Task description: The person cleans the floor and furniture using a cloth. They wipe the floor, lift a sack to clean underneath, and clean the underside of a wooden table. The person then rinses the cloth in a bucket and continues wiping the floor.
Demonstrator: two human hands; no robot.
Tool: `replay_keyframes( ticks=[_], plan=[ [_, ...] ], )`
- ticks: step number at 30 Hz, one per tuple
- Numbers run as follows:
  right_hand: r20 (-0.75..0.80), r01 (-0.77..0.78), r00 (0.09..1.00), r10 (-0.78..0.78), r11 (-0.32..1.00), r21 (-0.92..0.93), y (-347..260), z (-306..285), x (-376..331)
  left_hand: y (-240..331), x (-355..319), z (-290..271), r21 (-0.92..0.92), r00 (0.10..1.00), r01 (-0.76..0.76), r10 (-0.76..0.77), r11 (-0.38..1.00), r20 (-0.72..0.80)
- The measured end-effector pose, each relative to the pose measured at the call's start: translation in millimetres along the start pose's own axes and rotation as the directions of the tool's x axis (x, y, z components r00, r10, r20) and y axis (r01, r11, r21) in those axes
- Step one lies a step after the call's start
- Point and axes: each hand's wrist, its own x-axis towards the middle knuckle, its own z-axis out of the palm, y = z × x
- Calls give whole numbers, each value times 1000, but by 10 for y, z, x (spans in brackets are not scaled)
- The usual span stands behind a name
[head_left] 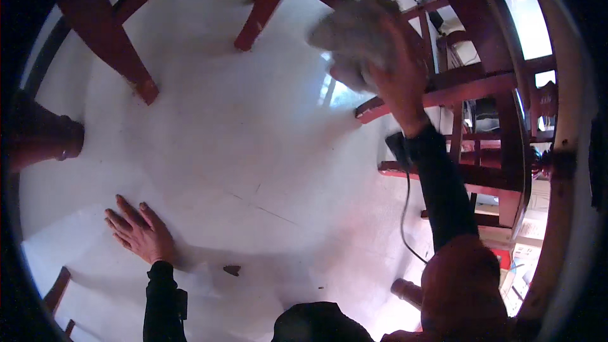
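Wiping a dark red wooden chair rail (437, 96) with a crumpled grey-white cloth (354, 38), low over the white floor (253, 152).
The right hand (399, 82) is closed around the cloth, bunched against the rail; best to keep the wad pressed flat along the wood. The left hand (140, 233) lies open, palm down, bracing on the floor.
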Motion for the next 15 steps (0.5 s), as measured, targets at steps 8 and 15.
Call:
replay_keyframes(
  ticks=[8, 15],
  plan=[
    [173, -568, 822, 542, 799, 197, -261, 79, -1464, -16, 0, 31, 19, 999, -23, 23, 1000, -39],
    [-74, -689, 580, 811, 538, 486, -83, 852, -935, -68, 13, 23, 61, 1000, 2, -4, 998, 18]
  ],
)
